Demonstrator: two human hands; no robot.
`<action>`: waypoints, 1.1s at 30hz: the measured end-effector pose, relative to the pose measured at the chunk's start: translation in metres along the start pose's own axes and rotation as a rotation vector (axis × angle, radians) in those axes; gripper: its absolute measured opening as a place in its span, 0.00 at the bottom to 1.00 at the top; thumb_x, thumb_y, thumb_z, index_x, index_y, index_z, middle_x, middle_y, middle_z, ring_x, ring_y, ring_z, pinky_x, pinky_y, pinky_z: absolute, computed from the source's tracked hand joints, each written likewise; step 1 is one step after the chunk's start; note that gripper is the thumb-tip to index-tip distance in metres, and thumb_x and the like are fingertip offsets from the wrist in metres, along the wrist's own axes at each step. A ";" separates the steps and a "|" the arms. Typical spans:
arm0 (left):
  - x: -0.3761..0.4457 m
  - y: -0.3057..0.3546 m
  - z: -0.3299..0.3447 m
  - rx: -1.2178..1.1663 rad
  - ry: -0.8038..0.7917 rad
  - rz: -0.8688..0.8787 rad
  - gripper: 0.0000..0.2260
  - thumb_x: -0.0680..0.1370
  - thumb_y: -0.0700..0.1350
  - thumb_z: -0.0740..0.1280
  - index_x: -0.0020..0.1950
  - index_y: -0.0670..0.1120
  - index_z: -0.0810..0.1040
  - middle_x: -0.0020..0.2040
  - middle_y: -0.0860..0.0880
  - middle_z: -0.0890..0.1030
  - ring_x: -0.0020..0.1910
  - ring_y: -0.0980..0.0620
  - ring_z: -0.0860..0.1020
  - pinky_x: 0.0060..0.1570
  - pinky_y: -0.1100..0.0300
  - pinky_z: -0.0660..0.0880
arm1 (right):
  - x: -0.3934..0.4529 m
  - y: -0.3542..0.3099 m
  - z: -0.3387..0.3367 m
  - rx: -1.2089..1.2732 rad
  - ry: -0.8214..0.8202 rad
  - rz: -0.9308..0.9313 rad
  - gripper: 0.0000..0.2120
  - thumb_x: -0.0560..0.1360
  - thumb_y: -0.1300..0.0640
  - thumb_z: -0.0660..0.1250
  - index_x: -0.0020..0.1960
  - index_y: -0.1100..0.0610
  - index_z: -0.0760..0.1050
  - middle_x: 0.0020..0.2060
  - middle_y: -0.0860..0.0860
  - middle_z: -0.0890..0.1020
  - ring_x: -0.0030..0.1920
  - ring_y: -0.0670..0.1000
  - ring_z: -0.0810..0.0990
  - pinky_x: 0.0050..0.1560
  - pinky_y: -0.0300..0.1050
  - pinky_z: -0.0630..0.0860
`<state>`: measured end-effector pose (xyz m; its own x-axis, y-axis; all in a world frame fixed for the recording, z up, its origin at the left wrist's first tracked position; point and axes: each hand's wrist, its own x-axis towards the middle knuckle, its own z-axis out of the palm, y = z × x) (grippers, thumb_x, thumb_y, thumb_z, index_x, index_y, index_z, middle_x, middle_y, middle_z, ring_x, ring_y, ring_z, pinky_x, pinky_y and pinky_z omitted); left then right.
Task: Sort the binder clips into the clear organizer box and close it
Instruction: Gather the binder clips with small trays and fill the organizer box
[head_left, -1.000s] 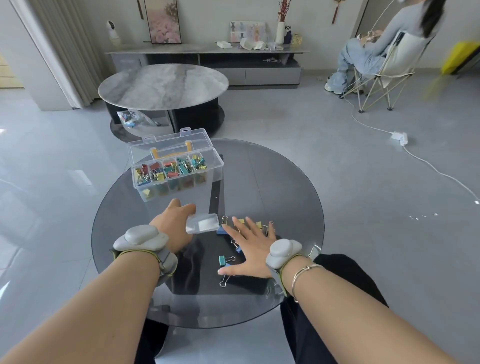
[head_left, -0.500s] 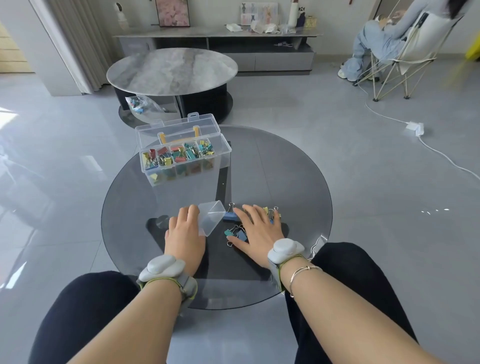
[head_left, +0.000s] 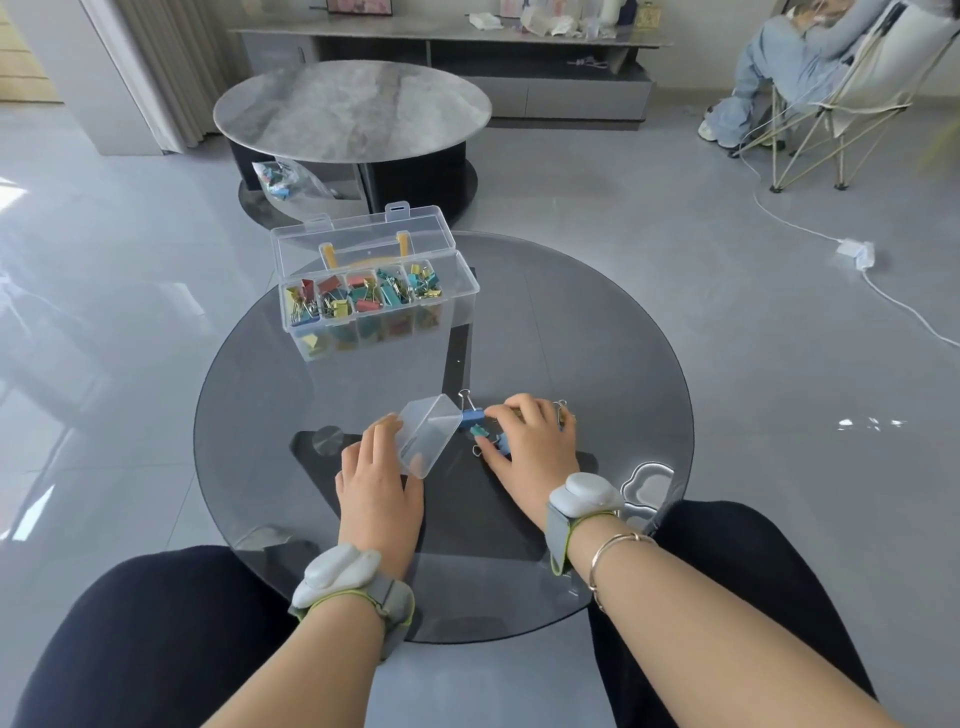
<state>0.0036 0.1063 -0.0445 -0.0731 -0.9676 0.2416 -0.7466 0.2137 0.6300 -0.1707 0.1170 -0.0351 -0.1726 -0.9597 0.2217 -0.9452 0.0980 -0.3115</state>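
Note:
The clear organizer box (head_left: 447, 306) stands open at the far left of the round glass table (head_left: 597, 338), its compartments holding several coloured binder clips (head_left: 363, 296). My left hand (head_left: 376, 483) grips a small clear insert bin (head_left: 428, 434), tilted on its side with its mouth toward the right. My right hand (head_left: 535, 441) lies curled over several loose binder clips, blue and teal ones (head_left: 480, 423) showing at my fingertips right next to the bin's mouth. Other clips are hidden under my right palm.
A marble round table (head_left: 353, 109) with a plastic bag (head_left: 285, 179) under it stands beyond. A person sits in a folding chair (head_left: 852, 88) at the far right. A white cable and adapter (head_left: 854, 252) lie on the floor. My knees flank the table's near edge.
My left hand drew back toward me and tipped the clear bin onto its side. My right hand curled and swept the loose clips leftward toward the bin's mouth. The view tilted down.

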 end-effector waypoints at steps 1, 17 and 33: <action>0.000 -0.001 0.000 -0.002 -0.001 0.005 0.17 0.76 0.41 0.66 0.65 0.45 0.70 0.65 0.49 0.74 0.59 0.42 0.69 0.56 0.48 0.65 | 0.000 -0.002 0.001 0.015 0.013 0.012 0.15 0.75 0.45 0.65 0.58 0.49 0.77 0.54 0.48 0.76 0.59 0.55 0.73 0.67 0.60 0.60; 0.001 0.000 -0.002 -0.053 0.018 -0.002 0.20 0.73 0.38 0.67 0.65 0.46 0.71 0.61 0.50 0.76 0.58 0.44 0.70 0.55 0.53 0.64 | 0.028 -0.019 -0.012 -0.250 -0.115 -0.021 0.11 0.75 0.50 0.63 0.54 0.54 0.73 0.51 0.50 0.79 0.58 0.55 0.71 0.65 0.56 0.62; 0.001 0.002 -0.007 -0.157 -0.011 -0.066 0.19 0.73 0.41 0.69 0.63 0.48 0.72 0.55 0.52 0.78 0.58 0.50 0.68 0.59 0.48 0.69 | -0.008 -0.069 -0.053 0.269 -0.140 0.043 0.04 0.72 0.48 0.69 0.44 0.47 0.77 0.36 0.43 0.80 0.52 0.51 0.73 0.50 0.47 0.66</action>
<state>0.0062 0.1069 -0.0377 -0.0349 -0.9815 0.1883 -0.6378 0.1669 0.7519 -0.1192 0.1318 0.0335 -0.1531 -0.9850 0.0793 -0.8273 0.0839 -0.5554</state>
